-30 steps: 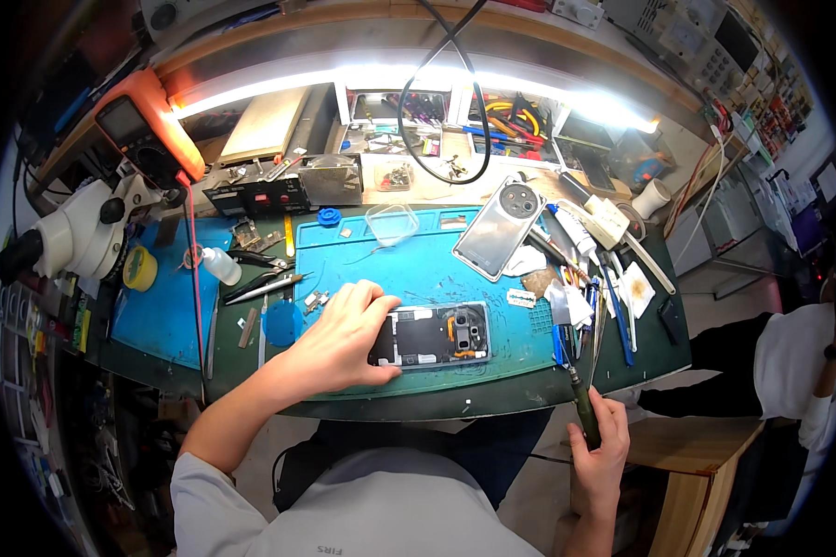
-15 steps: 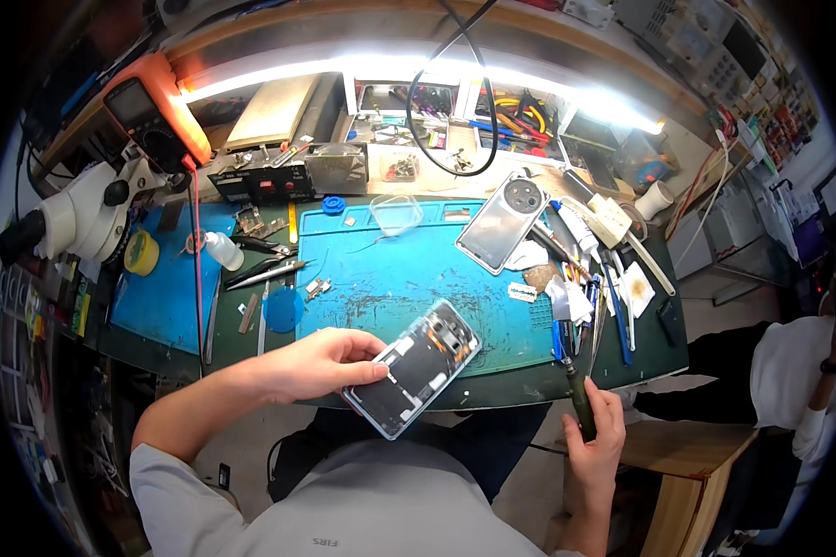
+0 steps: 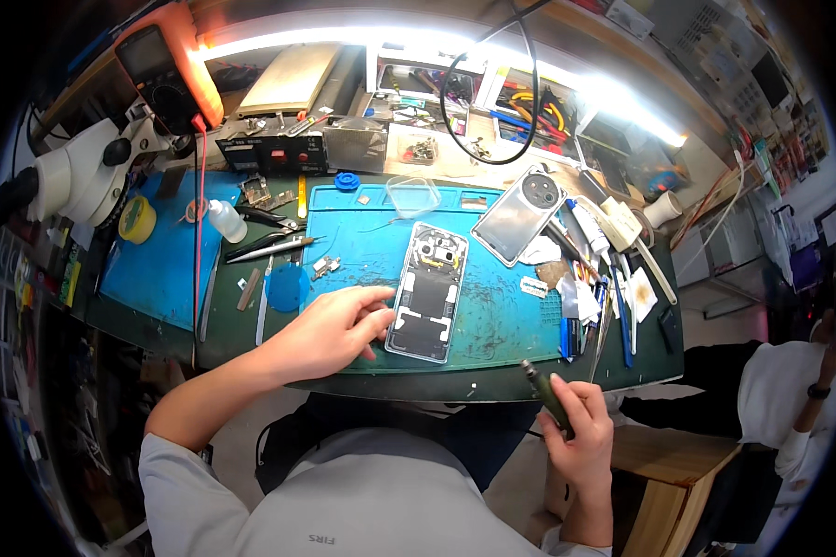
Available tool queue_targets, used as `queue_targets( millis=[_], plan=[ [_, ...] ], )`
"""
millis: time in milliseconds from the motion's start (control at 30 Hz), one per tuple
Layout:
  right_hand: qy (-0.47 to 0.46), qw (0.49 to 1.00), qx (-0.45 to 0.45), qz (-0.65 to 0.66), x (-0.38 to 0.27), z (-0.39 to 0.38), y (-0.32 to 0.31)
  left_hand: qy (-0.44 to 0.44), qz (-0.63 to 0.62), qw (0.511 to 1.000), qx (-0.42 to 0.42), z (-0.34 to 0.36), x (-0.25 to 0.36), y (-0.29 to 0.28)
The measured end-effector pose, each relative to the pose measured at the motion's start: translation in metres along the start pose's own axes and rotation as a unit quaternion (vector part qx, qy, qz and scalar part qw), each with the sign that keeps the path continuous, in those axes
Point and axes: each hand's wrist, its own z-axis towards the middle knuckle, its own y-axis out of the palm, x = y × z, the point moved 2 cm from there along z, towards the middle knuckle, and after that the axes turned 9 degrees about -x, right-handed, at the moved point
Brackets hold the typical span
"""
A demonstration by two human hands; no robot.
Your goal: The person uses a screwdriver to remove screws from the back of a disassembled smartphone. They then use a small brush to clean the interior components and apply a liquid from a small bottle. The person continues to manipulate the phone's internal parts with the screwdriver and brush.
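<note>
An opened phone (image 3: 429, 290) lies on the blue work mat (image 3: 344, 243), its inner side up, with dark panels, white strips and a camera block at the far end. My left hand (image 3: 339, 325) is at the phone's left edge, thumb and fingers apart; whether the fingertips touch the frame I cannot tell. In my right hand (image 3: 581, 432) is a dark green screwdriver-like tool (image 3: 550, 401), its metal end pointing up and left, held past the bench's front edge.
A second phone or back cover (image 3: 520, 218) with a round camera ring lies at the mat's far right. Pens, tubes and tools crowd beside it. Pliers (image 3: 267, 223), a white bottle (image 3: 227, 221), a microscope (image 3: 74, 176) and an orange multimeter (image 3: 169, 74) are on the left.
The phone went from my left hand down onto the mat, and my left fingers opened. My right hand moved slightly left with the green tool, which now tilts left.
</note>
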Motion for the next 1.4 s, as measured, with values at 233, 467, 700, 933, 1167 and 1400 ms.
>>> queue_targets(
  millis=[233,467,700,933,1167,1400],
  plan=[
    [-0.072,0.989,-0.116,-0.060,-0.021,0.032,0.006,0.149,0.026,0.975,0.165,-0.052,-0.018,0.005],
    [-0.132,0.963,-0.178,-0.155,-0.037,0.069,0.003,0.247,0.409,0.825,0.303,-0.052,-0.056,0.089],
    [-0.153,0.949,-0.207,-0.183,-0.039,0.085,0.003,0.192,0.478,0.800,0.309,-0.040,-0.060,0.109],
    [-0.143,0.953,-0.205,-0.170,-0.033,0.085,0.002,0.157,0.516,0.781,0.314,-0.043,-0.060,0.110],
    [-0.115,0.973,-0.146,-0.139,-0.024,0.083,-0.002,0.112,0.579,0.755,0.286,-0.043,-0.058,0.106],
    [-0.129,0.972,-0.146,-0.132,-0.021,0.086,0.002,0.157,0.493,0.799,0.305,-0.041,-0.047,0.107]
  ],
)
